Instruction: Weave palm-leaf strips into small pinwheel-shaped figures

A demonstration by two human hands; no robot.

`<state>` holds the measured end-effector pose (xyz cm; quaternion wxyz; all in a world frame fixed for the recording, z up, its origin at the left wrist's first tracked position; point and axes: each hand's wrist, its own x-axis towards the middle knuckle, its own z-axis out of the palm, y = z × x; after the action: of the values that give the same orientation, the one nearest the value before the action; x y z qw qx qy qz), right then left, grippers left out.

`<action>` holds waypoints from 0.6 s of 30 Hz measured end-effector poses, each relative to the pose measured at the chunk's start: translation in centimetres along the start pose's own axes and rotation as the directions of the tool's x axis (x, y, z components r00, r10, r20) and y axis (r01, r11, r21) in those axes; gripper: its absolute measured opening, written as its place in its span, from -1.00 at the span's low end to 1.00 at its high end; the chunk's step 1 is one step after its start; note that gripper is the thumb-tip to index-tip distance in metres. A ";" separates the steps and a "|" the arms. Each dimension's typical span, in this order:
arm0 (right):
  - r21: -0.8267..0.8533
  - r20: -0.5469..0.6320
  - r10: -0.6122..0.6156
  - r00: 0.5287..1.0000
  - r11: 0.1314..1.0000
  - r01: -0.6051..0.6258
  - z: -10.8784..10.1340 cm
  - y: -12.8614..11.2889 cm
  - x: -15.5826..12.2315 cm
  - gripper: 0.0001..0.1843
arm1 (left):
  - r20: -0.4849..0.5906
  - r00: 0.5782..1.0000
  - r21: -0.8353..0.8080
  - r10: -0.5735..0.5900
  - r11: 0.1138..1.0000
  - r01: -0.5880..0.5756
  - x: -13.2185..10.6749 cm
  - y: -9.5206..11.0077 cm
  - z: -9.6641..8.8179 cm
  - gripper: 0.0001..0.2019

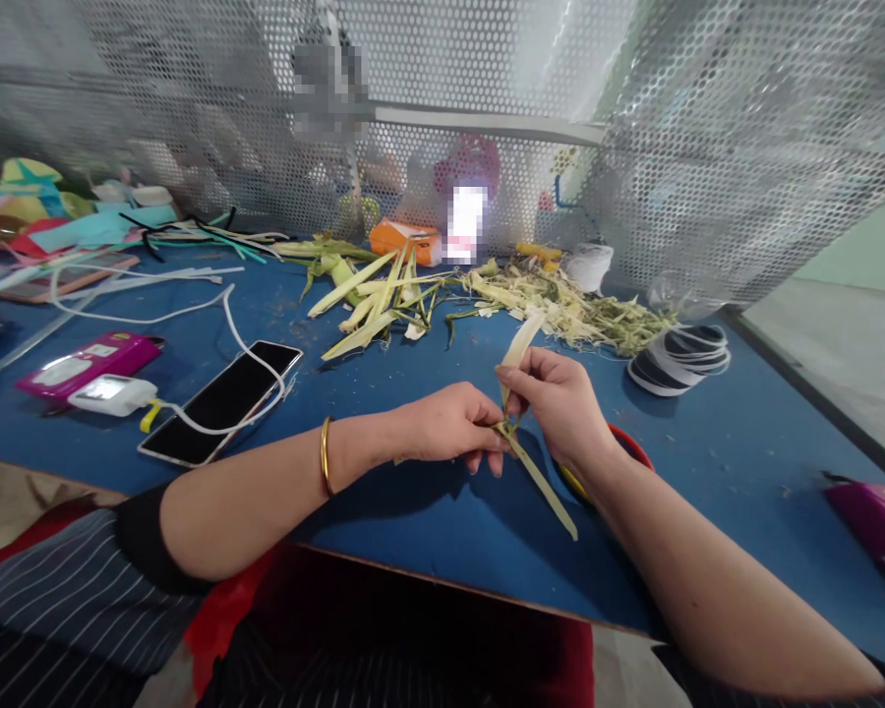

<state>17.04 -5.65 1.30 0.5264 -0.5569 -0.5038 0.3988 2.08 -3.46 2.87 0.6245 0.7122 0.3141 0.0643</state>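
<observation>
In the head view, a pale leaf strip (546, 488) was held over the worktop (413, 531), its middle pinched by the left hand (453, 423), seemingly for steadiness, its upper end gripped by the right hand (560, 393), perhaps for guiding.

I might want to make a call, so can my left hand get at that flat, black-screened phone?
Probably yes, since the phone lies just beyond the left forearm, but the left hand is holding a flat, pale plant strip, and a thin white cable lies across the phone's screen.
</observation>
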 end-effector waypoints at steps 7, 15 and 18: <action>-0.187 -0.060 -0.128 0.990 0.976 0.114 -1.0 0.6 1.0 -0.78 | -0.036 0.999 -0.198 -0.025 0.980 0.018 0.5 -0.8 -0.2 -0.85; -0.689 0.097 -0.630 0.771 0.517 0.509 -1.3 -0.9 -0.6 -0.77 | -0.312 0.950 -0.686 0.029 0.685 -0.246 1.1 -0.5 -1.8 -0.89; -0.566 0.168 -0.436 0.884 0.692 0.449 0.1 0.1 -1.0 -0.76 | -0.387 0.917 -0.637 0.100 0.689 -0.344 1.3 -0.6 -1.5 -0.88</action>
<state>16.74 -6.62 1.14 0.4023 -0.5502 -0.7263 0.0895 2.16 -1.50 2.24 0.7724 0.4383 0.2745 0.3686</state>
